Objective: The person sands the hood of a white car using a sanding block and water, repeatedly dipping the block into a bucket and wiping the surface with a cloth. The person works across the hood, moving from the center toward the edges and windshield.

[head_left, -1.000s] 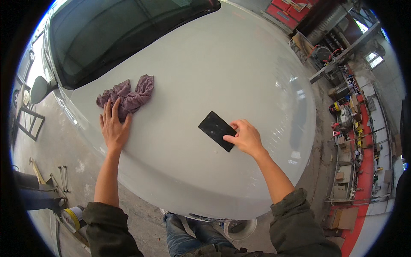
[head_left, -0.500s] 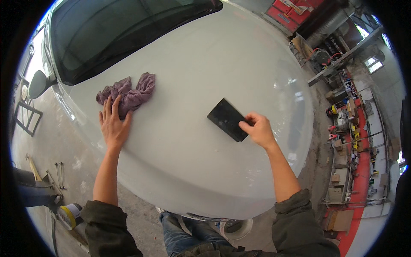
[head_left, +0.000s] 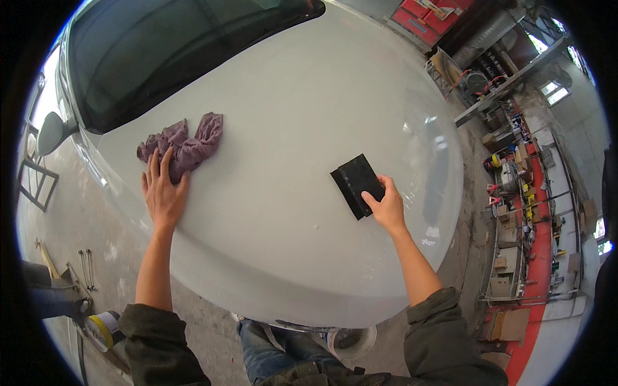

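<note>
My left hand [head_left: 166, 193] lies flat on the pale grey car bonnet [head_left: 277, 167], fingers apart. Its fingertips rest on the near edge of a crumpled purple cloth [head_left: 199, 140]. Toward the right of the bonnet, my right hand [head_left: 387, 207] grips a flat, black, rectangular sanding block [head_left: 358, 180]. The thumb presses on its upper face, and the other fingers curl round its right edge, partly hidden. A dark strip runs along the block's left side. Just left of and below the block, a small pale spot [head_left: 316, 226] shows on the panel.
Beyond the bonnet is the dark windscreen [head_left: 167, 51], with a side mirror [head_left: 53, 133] at left. A bucket [head_left: 360, 344] stands on the floor by my legs. Cluttered shelving [head_left: 515, 219] lines the right; a tin [head_left: 103, 328] sits lower left.
The sanding block has moved slightly right and turned, with my right hand still gripping it. My left hand stays by the cloth. The whole view has shifted a little.
</note>
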Action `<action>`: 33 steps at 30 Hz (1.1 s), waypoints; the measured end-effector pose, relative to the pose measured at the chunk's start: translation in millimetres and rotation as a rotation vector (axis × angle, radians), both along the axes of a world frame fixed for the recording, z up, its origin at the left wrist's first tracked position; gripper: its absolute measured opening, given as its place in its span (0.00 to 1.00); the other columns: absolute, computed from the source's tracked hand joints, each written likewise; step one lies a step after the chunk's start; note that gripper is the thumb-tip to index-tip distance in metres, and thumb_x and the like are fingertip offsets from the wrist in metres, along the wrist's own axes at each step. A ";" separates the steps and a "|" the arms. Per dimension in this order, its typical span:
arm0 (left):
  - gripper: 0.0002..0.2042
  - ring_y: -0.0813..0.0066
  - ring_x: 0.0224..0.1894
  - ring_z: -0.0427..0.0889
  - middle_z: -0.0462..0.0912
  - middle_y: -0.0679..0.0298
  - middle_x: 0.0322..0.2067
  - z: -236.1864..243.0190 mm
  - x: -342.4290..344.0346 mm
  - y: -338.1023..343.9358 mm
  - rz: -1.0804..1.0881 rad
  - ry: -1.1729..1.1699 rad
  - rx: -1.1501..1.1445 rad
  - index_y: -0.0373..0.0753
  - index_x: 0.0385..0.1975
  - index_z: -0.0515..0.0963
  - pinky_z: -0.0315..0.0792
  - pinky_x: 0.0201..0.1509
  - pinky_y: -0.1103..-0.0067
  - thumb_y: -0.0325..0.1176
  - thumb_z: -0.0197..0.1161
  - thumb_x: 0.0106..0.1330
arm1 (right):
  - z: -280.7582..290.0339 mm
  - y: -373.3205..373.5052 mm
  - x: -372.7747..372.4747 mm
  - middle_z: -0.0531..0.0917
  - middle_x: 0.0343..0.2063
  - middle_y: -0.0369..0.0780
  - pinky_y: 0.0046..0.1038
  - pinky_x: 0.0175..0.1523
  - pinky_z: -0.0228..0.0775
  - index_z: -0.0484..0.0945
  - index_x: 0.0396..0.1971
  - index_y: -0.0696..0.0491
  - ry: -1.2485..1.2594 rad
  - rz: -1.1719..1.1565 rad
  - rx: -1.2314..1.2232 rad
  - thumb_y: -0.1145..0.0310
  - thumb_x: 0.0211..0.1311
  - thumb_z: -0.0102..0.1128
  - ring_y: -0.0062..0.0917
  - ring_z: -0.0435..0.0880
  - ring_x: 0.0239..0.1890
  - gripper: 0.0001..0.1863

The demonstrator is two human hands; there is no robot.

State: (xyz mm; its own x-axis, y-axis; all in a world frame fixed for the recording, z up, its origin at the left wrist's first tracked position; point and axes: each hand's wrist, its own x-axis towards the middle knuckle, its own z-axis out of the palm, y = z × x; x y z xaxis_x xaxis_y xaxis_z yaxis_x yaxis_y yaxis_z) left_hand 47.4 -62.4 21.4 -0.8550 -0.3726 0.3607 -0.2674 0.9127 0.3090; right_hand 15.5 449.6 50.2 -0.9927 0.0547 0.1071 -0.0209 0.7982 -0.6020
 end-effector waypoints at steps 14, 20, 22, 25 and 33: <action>0.34 0.61 0.80 0.58 0.62 0.62 0.77 -2.0 -0.5 -1.9 0.007 0.002 -0.012 0.59 0.76 0.66 0.47 0.84 0.59 0.46 0.66 0.68 | -4.4 -28.8 12.0 0.89 0.45 0.40 0.40 0.54 0.77 0.85 0.47 0.58 0.293 0.092 0.420 0.65 0.62 0.72 0.37 0.86 0.47 0.16; 0.34 0.61 0.80 0.58 0.62 0.62 0.77 -2.7 3.0 -3.3 0.007 0.004 -0.014 0.59 0.75 0.66 0.47 0.84 0.58 0.46 0.66 0.67 | 29.6 -36.2 9.5 0.92 0.35 0.42 0.28 0.42 0.78 0.83 0.54 0.60 0.009 0.035 -0.292 0.71 0.67 0.69 0.24 0.90 0.37 0.18; 0.34 0.61 0.80 0.58 0.62 0.62 0.77 -3.6 0.7 -5.6 0.011 0.011 -0.001 0.59 0.75 0.66 0.48 0.84 0.58 0.46 0.67 0.67 | 26.7 -30.2 1.4 0.92 0.37 0.42 0.27 0.46 0.78 0.81 0.57 0.59 -0.169 0.050 -0.425 0.72 0.67 0.69 0.23 0.90 0.40 0.20; 0.34 0.60 0.80 0.59 0.63 0.62 0.77 -5.1 -1.3 -6.5 0.005 0.014 -0.009 0.59 0.75 0.67 0.48 0.84 0.57 0.45 0.67 0.67 | 12.9 -25.4 1.8 0.89 0.48 0.41 0.31 0.54 0.80 0.79 0.60 0.55 -0.006 0.098 -0.134 0.72 0.64 0.71 0.30 0.88 0.50 0.24; 0.35 0.60 0.80 0.59 0.63 0.61 0.77 -4.0 -3.5 -5.0 -0.003 -0.001 -0.040 0.57 0.75 0.66 0.48 0.84 0.57 0.44 0.68 0.66 | -5.6 -40.4 -5.0 0.81 0.64 0.42 0.40 0.70 0.75 0.82 0.53 0.57 0.488 0.713 0.439 0.74 0.63 0.69 0.38 0.77 0.69 0.18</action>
